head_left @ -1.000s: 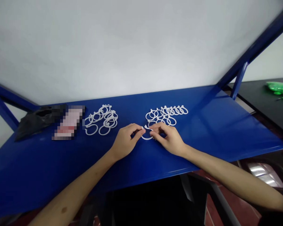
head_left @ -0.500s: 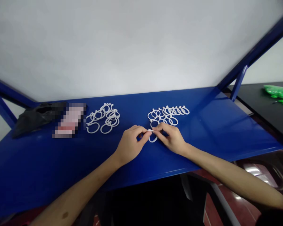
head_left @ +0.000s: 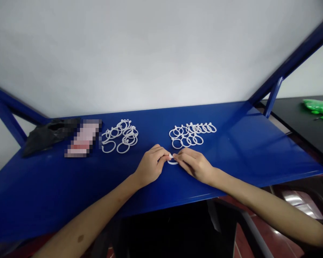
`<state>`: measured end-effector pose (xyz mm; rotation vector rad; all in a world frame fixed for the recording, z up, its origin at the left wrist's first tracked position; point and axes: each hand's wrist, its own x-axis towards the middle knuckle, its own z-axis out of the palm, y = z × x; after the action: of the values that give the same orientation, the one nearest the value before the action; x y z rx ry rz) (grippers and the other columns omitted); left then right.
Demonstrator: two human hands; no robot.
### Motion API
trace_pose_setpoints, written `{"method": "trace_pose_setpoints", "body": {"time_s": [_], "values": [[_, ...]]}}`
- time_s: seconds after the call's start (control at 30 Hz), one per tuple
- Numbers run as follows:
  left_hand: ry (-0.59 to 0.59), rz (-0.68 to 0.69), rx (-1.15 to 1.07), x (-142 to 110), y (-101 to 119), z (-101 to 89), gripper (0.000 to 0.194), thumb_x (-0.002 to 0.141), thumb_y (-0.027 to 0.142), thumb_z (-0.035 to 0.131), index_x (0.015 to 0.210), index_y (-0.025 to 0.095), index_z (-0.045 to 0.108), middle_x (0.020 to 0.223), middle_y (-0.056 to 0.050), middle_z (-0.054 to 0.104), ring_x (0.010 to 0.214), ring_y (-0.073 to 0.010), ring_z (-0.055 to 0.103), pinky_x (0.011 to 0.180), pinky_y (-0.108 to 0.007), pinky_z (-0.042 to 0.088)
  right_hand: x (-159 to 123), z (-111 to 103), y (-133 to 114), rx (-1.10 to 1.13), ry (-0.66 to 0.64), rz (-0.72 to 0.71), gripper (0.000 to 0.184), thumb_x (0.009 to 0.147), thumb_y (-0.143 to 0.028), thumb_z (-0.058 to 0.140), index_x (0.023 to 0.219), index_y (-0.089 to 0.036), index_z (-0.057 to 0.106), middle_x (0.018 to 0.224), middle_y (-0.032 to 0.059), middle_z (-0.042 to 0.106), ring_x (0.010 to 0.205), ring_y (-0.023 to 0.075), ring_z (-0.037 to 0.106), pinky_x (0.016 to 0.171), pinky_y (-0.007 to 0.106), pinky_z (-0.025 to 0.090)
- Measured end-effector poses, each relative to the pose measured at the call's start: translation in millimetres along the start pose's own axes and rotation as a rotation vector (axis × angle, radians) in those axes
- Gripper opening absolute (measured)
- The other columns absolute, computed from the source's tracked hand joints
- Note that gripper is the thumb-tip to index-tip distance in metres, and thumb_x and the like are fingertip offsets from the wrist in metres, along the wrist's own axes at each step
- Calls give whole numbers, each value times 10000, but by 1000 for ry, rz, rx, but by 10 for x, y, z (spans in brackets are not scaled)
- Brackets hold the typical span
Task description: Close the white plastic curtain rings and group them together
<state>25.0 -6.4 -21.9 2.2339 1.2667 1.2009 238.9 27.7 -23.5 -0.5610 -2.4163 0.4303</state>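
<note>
From where I stand, everything turns on a thin, round, white plastic-looking ring [head_left: 173,163] directly between the left hand [head_left: 150,166] and the right hand [head_left: 197,166], neither one nearer. Being round, it shows no real long axis; its bare arc curves towards the person, while its far edge, with a small white tip, sits at the fingertips. Each grip is a closed pinch on that edge, one from either side. Whether the ring touches the glossy blue counter [head_left: 156,197] I can't tell.

Just beyond the right hand lies an overlapping group of similar white rings with small knobs [head_left: 191,135]; a looser white ring pile [head_left: 129,137] lies farther left. As for containers, a crumpled black plastic bag [head_left: 44,138] slumps at the far left, its contents hidden, beside a blurred-out pink flat packet [head_left: 83,138].
</note>
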Motion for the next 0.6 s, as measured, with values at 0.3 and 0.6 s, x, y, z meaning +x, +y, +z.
{"method": "trace_pose_setpoints", "body": {"time_s": [0.3, 0.6], "values": [[-26, 119, 435, 148, -173, -256, 136, 994, 268, 547, 997, 190, 659, 942, -50, 726, 892, -209, 636, 878, -387, 510, 146, -242, 165, -108, 195, 267, 224, 1037, -292, 473, 1028, -208, 681, 1026, 99, 687, 873, 202, 668, 763, 352, 555], [-170, -234, 973, 45, -523, -821, 181, 912, 340, 540, 927, 195, 648, 917, -133, 720, 948, -369, 625, 765, -487, 481, -26, -789, 698, -286, 142, 618, 97, 894, -255, 623, 891, -192, 697, 841, 59, 720, 711, 184, 630, 679, 332, 472]]}}
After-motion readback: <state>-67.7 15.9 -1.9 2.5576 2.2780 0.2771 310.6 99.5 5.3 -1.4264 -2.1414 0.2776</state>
